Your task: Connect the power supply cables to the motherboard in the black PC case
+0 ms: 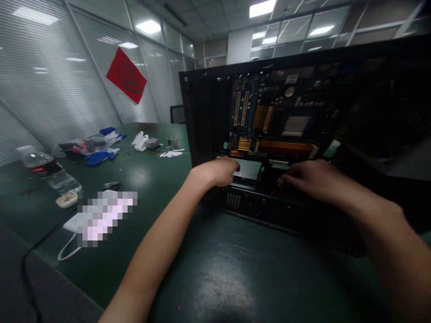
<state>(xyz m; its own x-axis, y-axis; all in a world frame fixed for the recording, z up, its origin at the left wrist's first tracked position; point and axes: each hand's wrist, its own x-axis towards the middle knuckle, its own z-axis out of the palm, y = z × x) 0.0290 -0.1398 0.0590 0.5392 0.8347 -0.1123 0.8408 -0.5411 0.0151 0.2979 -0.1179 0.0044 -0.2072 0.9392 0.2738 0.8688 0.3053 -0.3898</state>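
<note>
Table: dark green mat, dull sheen, scuffed pale near the front edge.

Left hand: curled, knuckles up, thumb and fingertips on the near-left corner of a flat grey plate. Cannot tell whether it is pinched or only touched.

Right hand: palm down, fingers stretched flat and close together, tips at the case floor just right of the plate; nothing seen clasped.

Plate: thin, rectangular, matte, broad face up. It lies inside the computer case at the lower edge, long axis left to right.

Case: black metal box, open side toward the camera, long axis left to right. It holds a motherboard with yellow, orange and blue slots.

Left, further back: white face mask, clear plastic bottle lying on its side, blue gloves.
</note>
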